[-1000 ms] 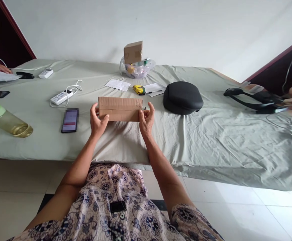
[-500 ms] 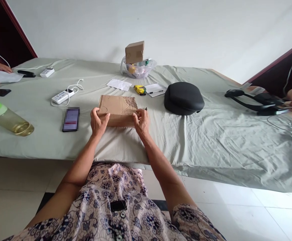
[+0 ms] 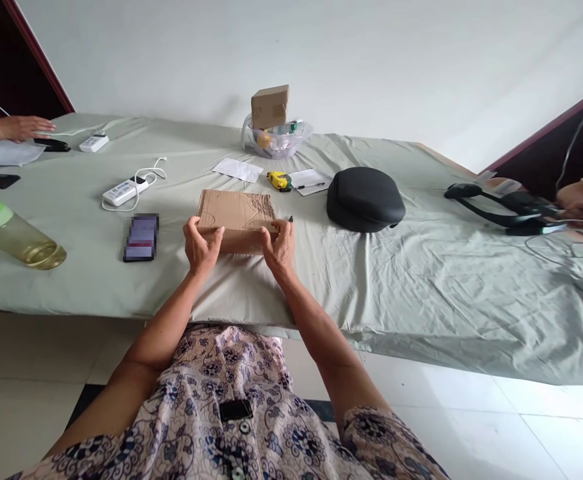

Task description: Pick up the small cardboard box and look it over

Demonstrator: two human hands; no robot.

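Note:
A brown cardboard box point(image 3: 236, 212) lies on the cloth-covered table in front of me, its lid down and its top scuffed at the far right corner. My left hand point(image 3: 203, 244) grips its near left corner, thumb on the front edge. At the near right corner, my right hand point(image 3: 278, 245) is closed on the box in the same way, thumb on the front edge. A small dark tip, perhaps of a pen point(image 3: 291, 219), shows just beyond my right hand. The inside of the box is hidden.
Around the box are a phone point(image 3: 141, 237), a power strip point(image 3: 126, 191), a yellow tape measure point(image 3: 279, 181), paper with a pen, and a black case point(image 3: 365, 199). Behind stands a clear basket point(image 3: 277, 143) holding a small box. Other people's hands are at both sides, near a bottle point(image 3: 16, 233) and a headset point(image 3: 511, 207).
My thumbs have shifted slightly inward along the box's front edge; the box stays in place. At the far left, another person's hand has moved right, over the dark object.

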